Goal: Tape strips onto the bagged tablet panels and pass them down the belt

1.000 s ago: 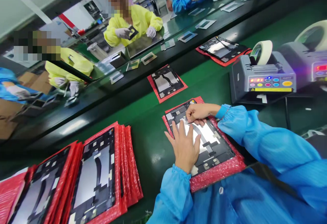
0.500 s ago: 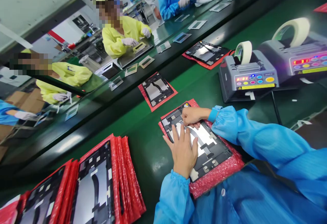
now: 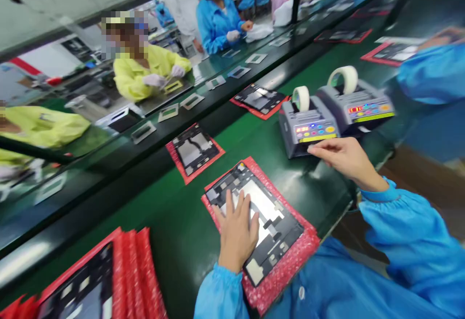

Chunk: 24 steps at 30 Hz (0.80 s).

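My left hand (image 3: 236, 231) lies flat with spread fingers on a black and silver tablet panel (image 3: 271, 212). Under the panel is a red bubble-wrap bag (image 3: 286, 275), whose edges show around it. Off to the right, my right hand (image 3: 347, 159) is raised at the front of a grey tape dispenser (image 3: 308, 125), thumb and fingertips pinched together. Whatever may be between those fingertips is too small to make out. The dispenser carries a roll of pale tape (image 3: 301, 98) and has a lit display.
A second tape dispenser (image 3: 358, 101) stands behind the first. Stacked panels in red bags (image 3: 134, 270) fill the lower left. Single panels (image 3: 196, 149) lie along the green belt. A co-worker's blue sleeve (image 3: 432, 74) reaches in at right; people work across the line.
My right hand has left the panel and moved right to the tape dispenser. My left hand stays on the panel. The whole view has shifted, bringing a co-worker's arm into sight at right.
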Tool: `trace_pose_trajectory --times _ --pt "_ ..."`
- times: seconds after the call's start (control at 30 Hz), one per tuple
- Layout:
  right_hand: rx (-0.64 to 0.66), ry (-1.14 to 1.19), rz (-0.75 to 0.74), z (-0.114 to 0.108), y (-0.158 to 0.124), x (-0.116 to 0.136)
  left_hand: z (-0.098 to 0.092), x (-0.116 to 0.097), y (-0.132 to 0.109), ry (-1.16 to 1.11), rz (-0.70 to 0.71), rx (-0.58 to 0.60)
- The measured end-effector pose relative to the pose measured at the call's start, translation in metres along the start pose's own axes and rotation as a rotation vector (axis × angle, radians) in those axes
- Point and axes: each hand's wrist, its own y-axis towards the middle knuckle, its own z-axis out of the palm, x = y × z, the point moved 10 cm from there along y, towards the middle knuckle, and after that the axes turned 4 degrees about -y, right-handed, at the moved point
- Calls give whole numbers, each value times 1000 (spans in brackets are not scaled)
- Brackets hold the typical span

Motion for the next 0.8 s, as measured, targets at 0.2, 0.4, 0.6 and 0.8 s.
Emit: trace_pose_trajectory --times 0.2,0.4,0.6,0.8 --pt "-158 151 218 -19 -4 -58 9 7 0 -20 -10 6" --pt "-171 409 333 5 2 -66 10 8 -1 -5 -24 8" --pt "-250 483 311 -7 -4 -54 13 9 -1 -3 -9 12" --pt "119 632 261 46 -25 -39 4 7 0 5 -16 24"
